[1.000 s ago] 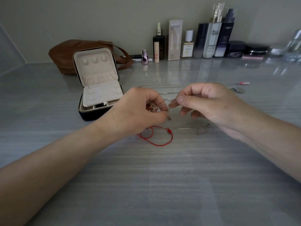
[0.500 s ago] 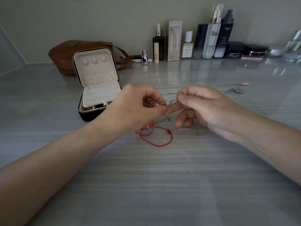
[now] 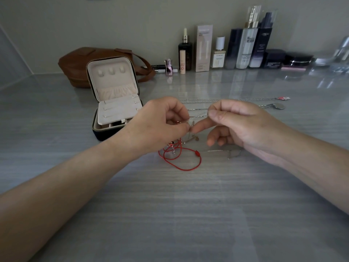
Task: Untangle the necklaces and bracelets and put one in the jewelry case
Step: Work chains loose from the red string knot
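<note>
— What's on the grey striped table [image 3: 188, 214]?

— The jewelry case [image 3: 113, 110], standing open with its lid upright. A brown leather bag [image 3: 75, 65] sits just behind the case.

— And to the right of the case?

— Near its front corner is a looped red cord bracelet [image 3: 181, 161], with a thin chain [image 3: 192, 138] tangled at its top. Further right lies a short silver chain [image 3: 230, 153]. Right of the case's lid, two necklaces lie stretched out side by side: the red-charm necklace [image 3: 226, 100] and the round-pendant necklace [image 3: 272, 106].

— Further back?

— Behind and right of the case, a row of cosmetic bottles [image 3: 243, 48] lines the wall.
</note>
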Motion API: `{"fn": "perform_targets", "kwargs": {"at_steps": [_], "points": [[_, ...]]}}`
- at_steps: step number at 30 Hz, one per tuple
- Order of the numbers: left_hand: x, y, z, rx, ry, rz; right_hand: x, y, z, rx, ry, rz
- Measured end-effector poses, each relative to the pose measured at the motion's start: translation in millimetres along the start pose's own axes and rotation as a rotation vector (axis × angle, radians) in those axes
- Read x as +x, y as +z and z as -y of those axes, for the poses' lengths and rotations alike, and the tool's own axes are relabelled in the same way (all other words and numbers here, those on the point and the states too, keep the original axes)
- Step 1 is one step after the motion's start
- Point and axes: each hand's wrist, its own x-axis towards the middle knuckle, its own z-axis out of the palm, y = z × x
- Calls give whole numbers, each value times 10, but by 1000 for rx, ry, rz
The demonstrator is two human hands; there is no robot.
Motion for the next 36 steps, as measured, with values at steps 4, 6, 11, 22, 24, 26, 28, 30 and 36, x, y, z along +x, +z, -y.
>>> {"fn": "perform_targets", "kwargs": {"at_steps": [4, 6, 11, 22, 24, 26, 28, 30, 36], "points": [[-3, -11, -10, 2, 2, 2, -1, 2, 7, -40, 4, -30], [-4, -12, -18, -2, 1, 12, 1, 3, 7, -58, -5, -50], [-18, -9, -78, -33, -68, 15, 9, -13, 10, -51, -45, -127], [-14, 6, -52, -19, -57, -3, 7, 3, 45, 121, -31, -184], [-14, 8, -55, -4, -50, -3, 15, 14, 43, 156, -23, -196], [-15, 12, -56, 1, -38, 1, 21, 14, 31, 158, -35, -200], [-17, 18, -52, 10, -23, 2, 21, 11, 17, 56, -80, -191], [-15, 18, -41, 18, -10, 2, 13, 15, -1, -110, -123, -198], [-20, 44, 5, 140, 51, 40, 1, 17, -28, -534, -219, -195]]}}
